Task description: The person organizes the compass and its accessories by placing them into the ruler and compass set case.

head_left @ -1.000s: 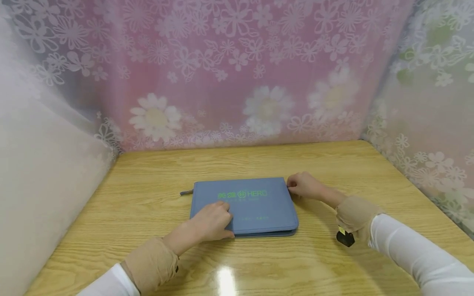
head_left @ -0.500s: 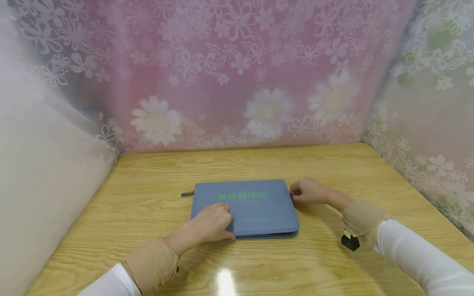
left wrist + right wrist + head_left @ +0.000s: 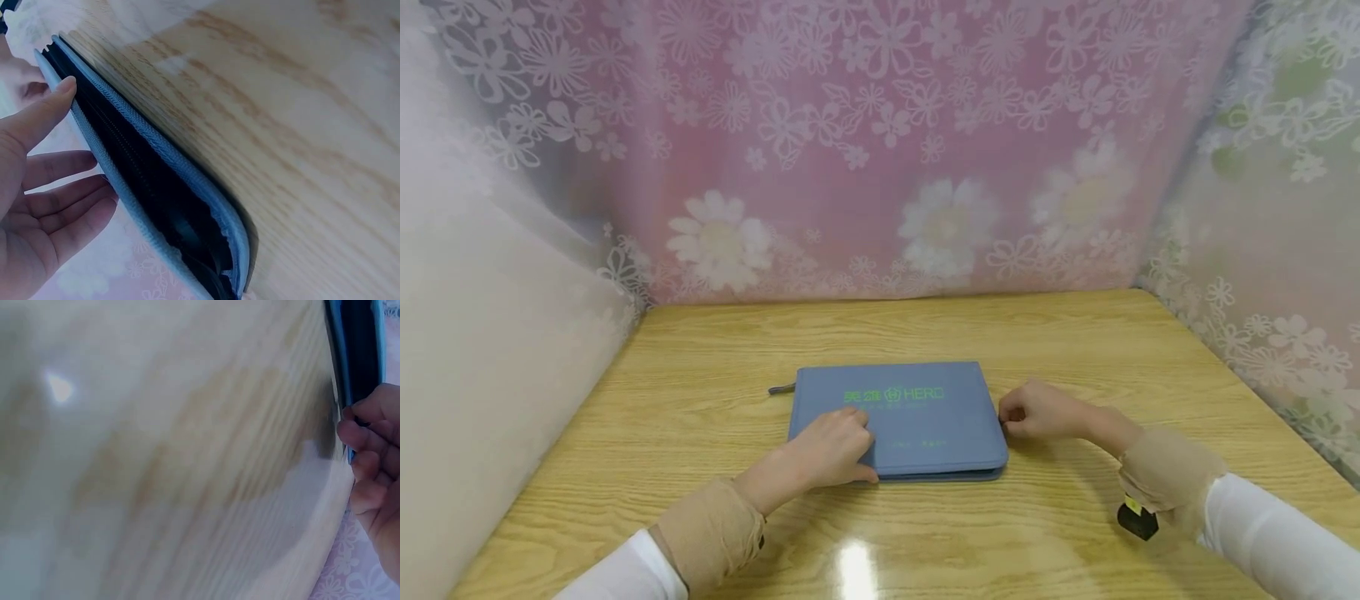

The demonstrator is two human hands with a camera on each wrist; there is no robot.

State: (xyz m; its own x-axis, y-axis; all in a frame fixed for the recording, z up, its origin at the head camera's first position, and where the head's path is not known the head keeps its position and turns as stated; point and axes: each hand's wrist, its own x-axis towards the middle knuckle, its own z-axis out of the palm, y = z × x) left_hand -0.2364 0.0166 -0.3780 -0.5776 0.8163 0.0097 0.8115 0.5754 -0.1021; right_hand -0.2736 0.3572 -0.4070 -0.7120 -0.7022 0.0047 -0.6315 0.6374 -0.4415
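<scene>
A blue zip case [image 3: 925,425] with green HERO lettering lies flat on the wooden table. My left hand [image 3: 831,450] rests on its front left part, fingers over the cover and thumb at the near edge. In the left wrist view, those fingers are fairly straight and the case's dark zipped side [image 3: 156,181] gapes beside the thumb. At the case's right edge, my right hand [image 3: 1047,410] pinches a small dark zipper pull [image 3: 359,420], mostly hidden by thumb and forefinger. The near side between the covers stands a little apart.
A short fabric tab [image 3: 781,389] sticks out from the case's back left corner. Table surface [image 3: 1075,333] surrounds the case. A pink floral curtain [image 3: 820,208] hangs behind, with pale curtains at both sides. A small black device [image 3: 1138,518] hangs under my right wrist.
My right hand has slid along the case's right edge, from near the back corner toward the front. The left hand and the case have stayed in place.
</scene>
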